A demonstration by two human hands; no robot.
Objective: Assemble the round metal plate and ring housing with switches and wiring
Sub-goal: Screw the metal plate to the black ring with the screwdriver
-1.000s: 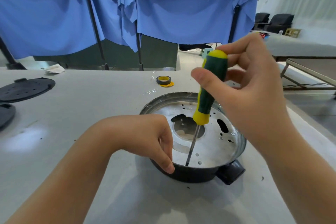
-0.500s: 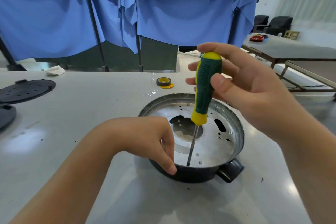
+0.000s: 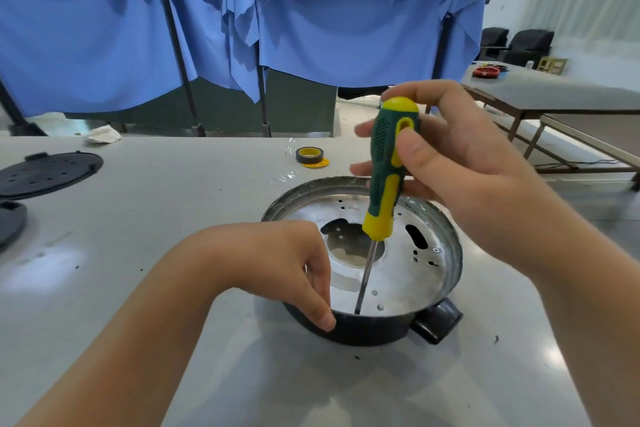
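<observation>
A dark ring housing (image 3: pixel 367 331) with a black side knob (image 3: pixel 437 324) sits on the grey table (image 3: pixel 138 218). Inside it lies the round metal plate (image 3: pixel 408 274), shiny and full of holes. My left hand (image 3: pixel 287 263) grips the housing's near-left rim, thumb outside the wall and fingers curled over the edge. My right hand (image 3: pixel 457 163) holds a green and yellow screwdriver (image 3: pixel 388 177) upright by its handle. The screwdriver's tip stands on the plate near its front edge, beside my left thumb.
A roll of black tape on a yellow disc (image 3: pixel 310 156) lies behind the housing. Two black round covers (image 3: pixel 48 172) rest at the table's left edge, with a crumpled white cloth (image 3: pixel 103 134) behind them. Blue curtains hang beyond; another table (image 3: pixel 554 94) stands at the right.
My right hand has shifted its fingers round the screwdriver handle, and the handle has turned. The tip stays at the same spot on the plate. My left hand holds still.
</observation>
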